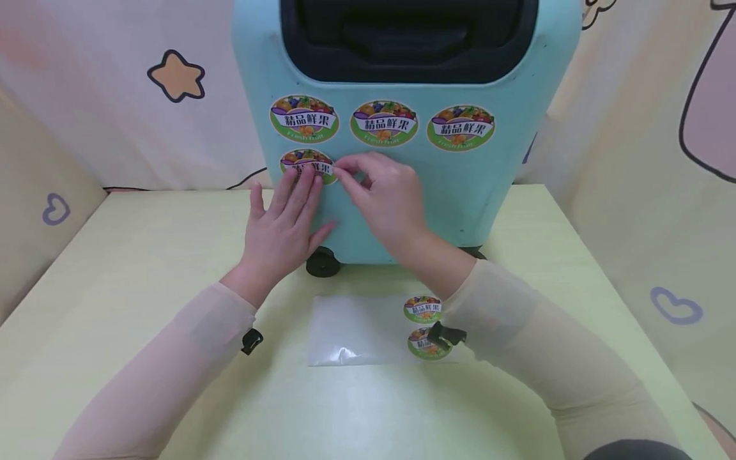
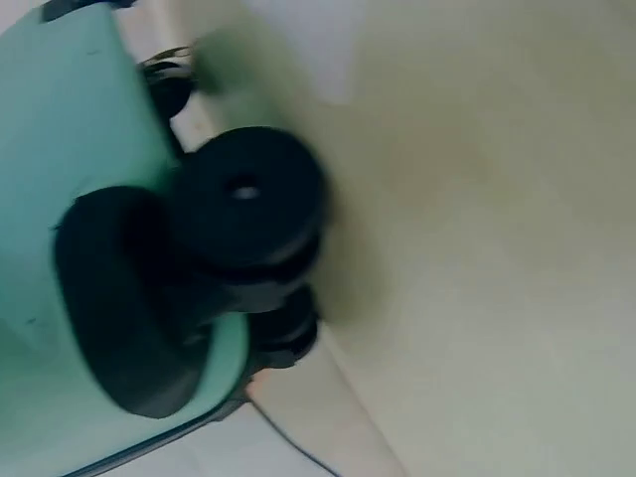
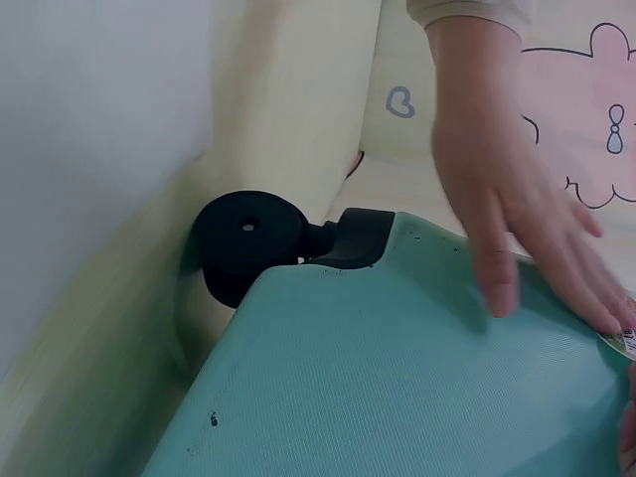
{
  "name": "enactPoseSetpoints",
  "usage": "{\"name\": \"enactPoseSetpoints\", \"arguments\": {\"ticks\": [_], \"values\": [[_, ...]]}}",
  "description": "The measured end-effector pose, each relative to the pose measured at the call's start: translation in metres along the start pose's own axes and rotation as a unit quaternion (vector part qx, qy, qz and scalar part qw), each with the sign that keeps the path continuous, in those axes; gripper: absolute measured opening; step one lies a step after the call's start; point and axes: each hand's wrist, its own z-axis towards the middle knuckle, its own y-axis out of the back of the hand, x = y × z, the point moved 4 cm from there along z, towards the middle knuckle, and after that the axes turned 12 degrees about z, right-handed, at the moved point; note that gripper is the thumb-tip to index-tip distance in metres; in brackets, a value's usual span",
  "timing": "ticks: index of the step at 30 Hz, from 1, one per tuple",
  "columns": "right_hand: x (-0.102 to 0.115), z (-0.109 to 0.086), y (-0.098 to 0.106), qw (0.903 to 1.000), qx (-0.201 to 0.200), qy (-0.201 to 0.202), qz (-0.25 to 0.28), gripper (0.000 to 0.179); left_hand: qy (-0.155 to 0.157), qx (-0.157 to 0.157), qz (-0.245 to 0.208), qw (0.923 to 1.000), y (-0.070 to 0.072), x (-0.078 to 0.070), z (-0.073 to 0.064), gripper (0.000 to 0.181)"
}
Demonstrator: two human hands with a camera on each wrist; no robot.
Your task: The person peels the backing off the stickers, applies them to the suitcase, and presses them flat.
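Observation:
A light-blue suitcase (image 1: pixel 454 191) stands upright on the table, with three oval fruit stickers (image 1: pixel 383 123) in a row on its face. Below the leftmost one is another fruit sticker (image 1: pixel 299 155). My left hand (image 1: pixel 278 236) presses that lower sticker with straight fingers, covering its lower part. Thumb and forefinger of my right hand (image 1: pixel 391 198) pinch the sticker's right edge. The right wrist view shows my left hand (image 3: pixel 512 199) from the side, thumb spread, fingertips at the sticker (image 3: pixel 624 343). Only the suitcase and table fill the left wrist view.
On the table in front of the suitcase lies a sticker sheet (image 1: pixel 356 329), two fruit stickers (image 1: pixel 422 308) at its right side; the right cuff's black clip (image 1: pixel 447 335) overlaps one. Black wheels (image 1: pixel 323 262) sit under the suitcase. Patterned curtains (image 1: pixel 132 128) enclose the table.

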Motion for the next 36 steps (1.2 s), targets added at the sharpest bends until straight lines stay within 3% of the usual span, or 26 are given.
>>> {"name": "enactPoseSetpoints", "arguments": {"ticks": [7,12,18,26,30,32,36], "values": [[-0.001,-0.002,-0.002,0.9996,-0.012,0.02,0.014,0.014,-0.004,0.01,0.006,0.9999,-0.004,-0.003,-0.007,0.073],[-0.001,-0.002,-0.002,0.9998,-0.003,0.017,0.008,0.016,-0.022,-0.013,0.004,0.9997,-0.007,-0.005,-0.013,0.072],[-0.002,-0.002,-0.002,0.9993,-0.012,0.027,0.023,0.015,-0.021,-0.007,0.01,0.9997,-0.006,-0.008,-0.015,0.07],[0.0,-0.003,-0.001,0.9993,-0.002,0.029,-0.025,0.017,-0.009,0.01,0.009,0.9999,0.0,-0.009,-0.005,0.068],[0.001,-0.008,-0.002,0.9987,0.007,0.036,-0.036,0.018,0.0,-0.011,-0.007,0.9999,0.004,-0.008,-0.004,0.069],[0.001,-0.009,-0.002,0.999,0.003,0.039,-0.023,0.019,0.004,-0.019,-0.012,0.9997,0.006,-0.007,0.0,0.071],[-0.001,-0.011,0.001,0.9989,-0.015,0.035,0.028,0.019,0.0,-0.004,-0.005,1.0,0.01,-0.005,0.014,0.072]]}}
